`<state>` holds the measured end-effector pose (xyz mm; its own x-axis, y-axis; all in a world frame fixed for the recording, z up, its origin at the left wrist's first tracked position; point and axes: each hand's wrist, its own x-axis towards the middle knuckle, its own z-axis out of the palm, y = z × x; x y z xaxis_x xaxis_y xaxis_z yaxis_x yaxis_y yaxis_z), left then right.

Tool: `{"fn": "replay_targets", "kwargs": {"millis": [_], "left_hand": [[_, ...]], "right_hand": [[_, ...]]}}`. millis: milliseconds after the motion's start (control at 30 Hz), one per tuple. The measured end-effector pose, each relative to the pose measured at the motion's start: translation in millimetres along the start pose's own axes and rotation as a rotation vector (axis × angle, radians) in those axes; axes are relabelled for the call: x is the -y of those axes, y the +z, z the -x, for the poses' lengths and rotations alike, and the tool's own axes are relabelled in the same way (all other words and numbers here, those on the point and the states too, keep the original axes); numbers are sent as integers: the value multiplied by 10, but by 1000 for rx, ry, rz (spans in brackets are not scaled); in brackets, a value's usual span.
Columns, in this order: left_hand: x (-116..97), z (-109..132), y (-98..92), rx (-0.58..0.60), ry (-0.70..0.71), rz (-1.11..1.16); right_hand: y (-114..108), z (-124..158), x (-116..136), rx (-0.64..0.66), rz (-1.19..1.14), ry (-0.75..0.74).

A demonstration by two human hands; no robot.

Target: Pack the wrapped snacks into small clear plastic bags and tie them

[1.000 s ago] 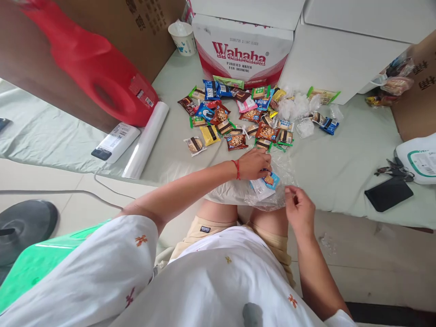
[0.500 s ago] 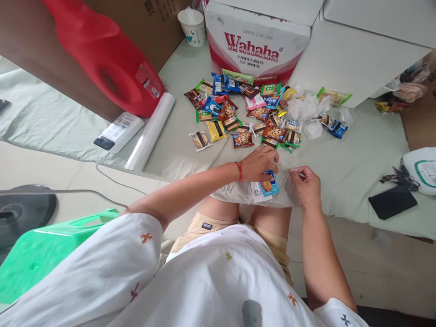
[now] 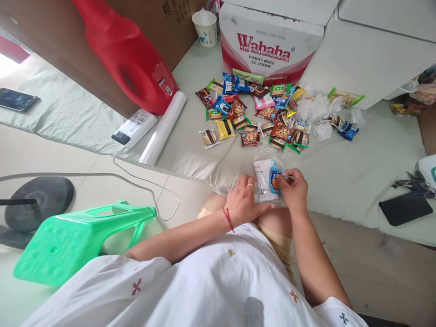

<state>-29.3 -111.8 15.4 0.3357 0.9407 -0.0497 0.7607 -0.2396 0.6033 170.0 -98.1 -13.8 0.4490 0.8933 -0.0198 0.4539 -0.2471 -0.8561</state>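
A clear plastic bag [image 3: 281, 159] lies at the near edge of the covered surface, over my lap. On it are a white snack packet [image 3: 264, 181] and a small blue packet [image 3: 274, 180] with an orange-brown picture. My left hand [image 3: 242, 198] grips the bag's near left side, fingers curled and thumb stretched along the bottom edge. With fingertips pinched together, my right hand [image 3: 294, 190] holds the blue packet at its right side. Whether the packets lie inside the bag or on top, I cannot tell.
Beyond the bag lies a pile of small wrapped snacks [image 3: 250, 138], with crumpled clear plastic [image 3: 309, 110] beside it. A Wahaba-style water carton [image 3: 269, 43] stands behind. Left are a red jug [image 3: 136, 63], a plastic roll [image 3: 163, 129] and a green stool [image 3: 51, 247]; right, a black pouch [image 3: 405, 206].
My left hand has moved down and left, from over the packets to the bag's side. My right hand has moved left from the bag's edge and taken hold of the blue packet.
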Motion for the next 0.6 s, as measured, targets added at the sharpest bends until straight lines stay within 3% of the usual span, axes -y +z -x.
{"fn": "replay_targets", "kwargs": {"millis": [167, 333, 467, 600], "left_hand": [[-55, -11, -8, 125, 50, -89], [-246, -140, -76, 42, 145, 0], [-346, -276, 67, 3, 309, -47], [-280, -345, 194, 74, 409, -7]], "right_hand": [[105, 61, 52, 41, -32, -3], [83, 56, 130, 76, -66, -2], [68, 19, 92, 79, -79, -7], [59, -41, 27, 101, -190, 78]]}}
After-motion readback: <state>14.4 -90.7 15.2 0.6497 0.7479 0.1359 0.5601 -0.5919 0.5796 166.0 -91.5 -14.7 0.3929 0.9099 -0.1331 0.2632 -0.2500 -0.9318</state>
